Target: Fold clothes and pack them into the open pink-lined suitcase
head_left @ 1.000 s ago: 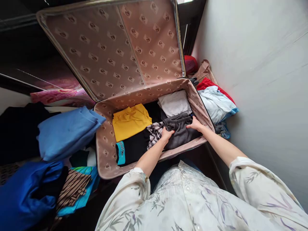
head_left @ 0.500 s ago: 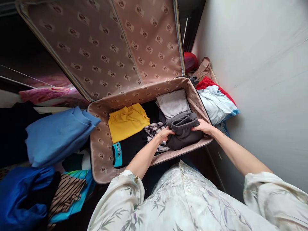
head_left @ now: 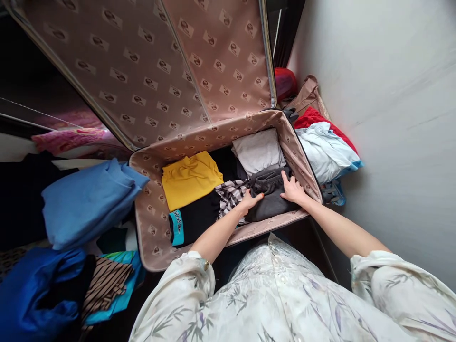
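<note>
An open suitcase (head_left: 149, 209) with a patterned beige lining lies in front of me, its lid (head_left: 153, 66) propped up behind. A folded dark grey garment (head_left: 269, 194) lies in the suitcase's near right corner. My left hand (head_left: 251, 200) presses flat on its left side and my right hand (head_left: 292, 190) presses flat on its right side. Beside it lie a striped cloth (head_left: 230, 195), a yellow garment (head_left: 190, 178), a black garment with a teal band (head_left: 192, 219) and a light grey folded piece (head_left: 258, 151).
A folded blue garment (head_left: 89, 199) lies left of the suitcase, with a shiny blue bag (head_left: 32, 289) and a striped brown cloth (head_left: 107, 282) below it. White, red and blue clothes (head_left: 326, 149) are piled at the right against a pale wall (head_left: 392, 118).
The grey garment was bunched up and lifted between my hands half a second ago. Now it lies lower in the corner, and both hands rest flat on top of it.
</note>
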The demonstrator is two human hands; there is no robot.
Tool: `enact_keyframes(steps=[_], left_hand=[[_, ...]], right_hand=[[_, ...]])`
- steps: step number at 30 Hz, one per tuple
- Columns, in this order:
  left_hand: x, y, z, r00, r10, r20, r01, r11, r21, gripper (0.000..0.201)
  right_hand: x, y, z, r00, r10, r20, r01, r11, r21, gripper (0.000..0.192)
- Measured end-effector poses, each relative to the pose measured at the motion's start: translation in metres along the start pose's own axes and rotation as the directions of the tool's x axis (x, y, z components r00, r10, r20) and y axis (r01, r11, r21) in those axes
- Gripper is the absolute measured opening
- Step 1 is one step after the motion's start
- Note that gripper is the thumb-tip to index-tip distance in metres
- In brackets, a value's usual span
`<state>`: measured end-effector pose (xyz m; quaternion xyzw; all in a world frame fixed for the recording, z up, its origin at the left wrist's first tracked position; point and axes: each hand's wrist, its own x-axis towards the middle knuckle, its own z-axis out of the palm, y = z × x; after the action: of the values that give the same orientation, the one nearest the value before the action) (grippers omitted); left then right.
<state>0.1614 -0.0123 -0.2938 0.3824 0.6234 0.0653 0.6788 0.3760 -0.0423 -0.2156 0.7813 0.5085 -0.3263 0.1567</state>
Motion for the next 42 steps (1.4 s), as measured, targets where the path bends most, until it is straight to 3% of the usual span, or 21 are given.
enact_keyframes(steps=[2, 4, 7, 10, 12, 14, 16, 17, 19, 22, 25, 30, 34, 36, 37, 39, 41, 42], left_hand=[[0.0, -0.003, 0.002, 0.995, 0.097, 0.011, -0.097, 0.991, 0.093, 0.093], [0.001, -0.008, 0.005, 0.981, 0.195, 0.003, -0.192, 0.966, 0.17, 0.101], [-0.004, -0.015, 0.009, 0.972, 0.235, -0.007, -0.227, 0.946, 0.232, 0.099], [-0.018, -0.016, 0.009, 0.956, 0.284, -0.071, -0.223, 0.864, 0.452, 0.098], [-0.029, -0.011, 0.006, 0.881, 0.472, -0.02, -0.345, 0.672, 0.655, 0.102], [-0.034, -0.004, 0.001, 0.747, 0.63, 0.212, -0.526, 0.365, 0.768, 0.105], [-0.03, -0.001, -0.002, 0.62, 0.627, 0.471, -0.661, 0.095, 0.744, 0.106], [-0.024, -0.001, -0.003, 0.594, 0.588, 0.549, -0.69, 0.02, 0.724, 0.104], [-0.008, -0.008, -0.002, 0.614, 0.517, 0.596, -0.688, -0.018, 0.725, 0.1], [0.012, -0.026, 0.004, 0.683, 0.477, 0.554, -0.637, 0.017, 0.771, 0.094], [0.02, -0.038, 0.009, 0.706, 0.469, 0.531, -0.614, 0.031, 0.789, 0.093], [0.015, -0.029, 0.01, 0.733, 0.41, 0.543, -0.618, 0.067, 0.784, 0.096], [0.011, -0.017, 0.007, 0.713, 0.384, 0.587, -0.682, 0.184, 0.708, 0.104], [0.01, -0.018, 0.006, 0.686, 0.478, 0.549, -0.714, 0.297, 0.634, 0.093], [0.01, -0.02, 0.007, 0.695, 0.556, 0.457, -0.7, 0.375, 0.608, 0.085], [0.011, -0.025, 0.009, 0.756, 0.645, 0.111, -0.583, 0.586, 0.563, 0.072], [0.014, -0.03, 0.011, 0.828, 0.525, -0.198, -0.396, 0.797, 0.457, 0.067], [0.016, -0.031, 0.011, 0.863, 0.433, -0.26, -0.312, 0.862, 0.399, 0.067]], right_hand=[[-0.001, 0.004, -0.003, 0.995, -0.006, 0.102, 0.009, 1.0, -0.026, 0.113], [-0.002, 0.007, -0.007, 0.99, -0.048, 0.133, 0.057, 0.996, -0.063, 0.106], [-0.008, 0.008, -0.015, 0.994, -0.109, 0.008, 0.109, 0.976, -0.187, 0.089], [-0.02, 0.006, -0.021, 0.975, -0.181, -0.129, 0.123, 0.922, -0.368, 0.075], [-0.028, 0.007, -0.021, 0.959, -0.247, -0.139, 0.167, 0.889, -0.427, 0.073], [-0.03, 0.009, -0.018, 0.954, -0.298, -0.039, 0.255, 0.87, -0.422, 0.081], [-0.024, 0.013, -0.011, 0.937, -0.327, 0.122, 0.348, 0.848, -0.399, 0.094], [-0.018, 0.014, -0.006, 0.925, -0.328, 0.19, 0.378, 0.837, -0.396, 0.098], [-0.001, 0.014, 0.006, 0.922, -0.283, 0.263, 0.374, 0.827, -0.419, 0.097], [0.026, 0.01, 0.027, 0.944, -0.185, 0.272, 0.297, 0.835, -0.463, 0.08], [0.039, 0.006, 0.042, 0.954, -0.151, 0.26, 0.26, 0.849, -0.461, 0.077], [0.037, 0.004, 0.046, 0.964, -0.131, 0.23, 0.222, 0.874, -0.431, 0.083], [0.035, 0.001, 0.043, 0.969, -0.133, 0.207, 0.211, 0.881, -0.423, 0.083], [0.033, 0.0, 0.041, 0.969, -0.144, 0.203, 0.221, 0.874, -0.433, 0.08], [0.031, 0.0, 0.04, 0.968, -0.151, 0.203, 0.228, 0.868, -0.442, 0.078], [0.026, 0.0, 0.035, 0.964, -0.169, 0.204, 0.247, 0.853, -0.46, 0.074], [0.022, 0.0, 0.027, 0.957, -0.209, 0.198, 0.28, 0.837, -0.47, 0.07], [0.02, -0.001, 0.021, 0.954, -0.233, 0.187, 0.295, 0.829, -0.475, 0.067]])
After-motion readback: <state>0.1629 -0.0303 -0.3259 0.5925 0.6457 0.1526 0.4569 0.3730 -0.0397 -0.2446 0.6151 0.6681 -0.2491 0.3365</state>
